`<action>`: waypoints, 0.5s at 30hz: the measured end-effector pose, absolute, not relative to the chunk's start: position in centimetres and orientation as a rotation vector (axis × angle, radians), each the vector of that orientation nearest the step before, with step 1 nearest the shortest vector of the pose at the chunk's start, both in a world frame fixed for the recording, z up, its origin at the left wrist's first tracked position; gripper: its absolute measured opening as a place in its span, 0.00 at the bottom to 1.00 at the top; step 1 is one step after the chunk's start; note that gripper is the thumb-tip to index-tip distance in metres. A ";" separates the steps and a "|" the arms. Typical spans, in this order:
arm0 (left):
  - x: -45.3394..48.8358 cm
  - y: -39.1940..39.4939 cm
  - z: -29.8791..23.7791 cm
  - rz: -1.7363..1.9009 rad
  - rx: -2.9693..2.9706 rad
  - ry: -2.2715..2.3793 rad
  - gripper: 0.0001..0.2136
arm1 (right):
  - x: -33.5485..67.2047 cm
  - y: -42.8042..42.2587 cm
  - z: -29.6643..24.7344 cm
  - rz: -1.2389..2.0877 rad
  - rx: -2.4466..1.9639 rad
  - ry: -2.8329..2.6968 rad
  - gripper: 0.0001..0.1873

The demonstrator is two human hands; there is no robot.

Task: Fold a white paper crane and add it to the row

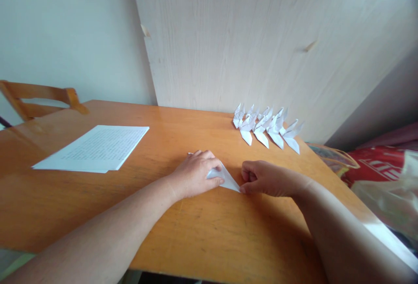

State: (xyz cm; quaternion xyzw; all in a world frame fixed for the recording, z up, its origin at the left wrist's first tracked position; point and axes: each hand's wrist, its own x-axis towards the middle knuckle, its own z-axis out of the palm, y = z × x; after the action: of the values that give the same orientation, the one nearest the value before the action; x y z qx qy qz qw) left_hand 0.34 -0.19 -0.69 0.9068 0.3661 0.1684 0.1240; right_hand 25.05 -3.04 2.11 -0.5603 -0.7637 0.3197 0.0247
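A folded piece of white paper (pixel 229 180), narrowing to a point on its right, lies on the wooden table between my two hands. My left hand (pixel 200 173) covers its left part, fingers curved over it and thumb on its near side, holding it against the tabletop. At the sharp right tip is my right hand (pixel 257 177), fingers curled in and thumb at the tip, closed on that corner. Much of the paper is hidden under my left hand. Beyond my right hand stand several folded paper cranes (pixel 261 128) in close rows.
A stack of handwritten sheets (pixel 94 149) lies at the left of the wooden table (pixel 196 236). A wooden chair (pixel 42 95) stands beyond the far left corner. A pale wood panel (pixel 228 40) rises behind the table. Red and whitish bags (pixel 379 166) are off the right edge.
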 end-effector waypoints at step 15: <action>-1.4 2.0 -0.6 0.362 2.458 0.846 0.18 | 24.1 -3.4 1.7 1.148 -1.507 -1.959 0.09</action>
State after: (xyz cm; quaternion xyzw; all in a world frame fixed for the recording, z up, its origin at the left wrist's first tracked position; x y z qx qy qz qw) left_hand -1.42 1.97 -0.59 0.9055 0.3114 0.1335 0.2555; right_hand 24.10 -3.43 1.65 -0.5410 -0.7034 0.4121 0.2068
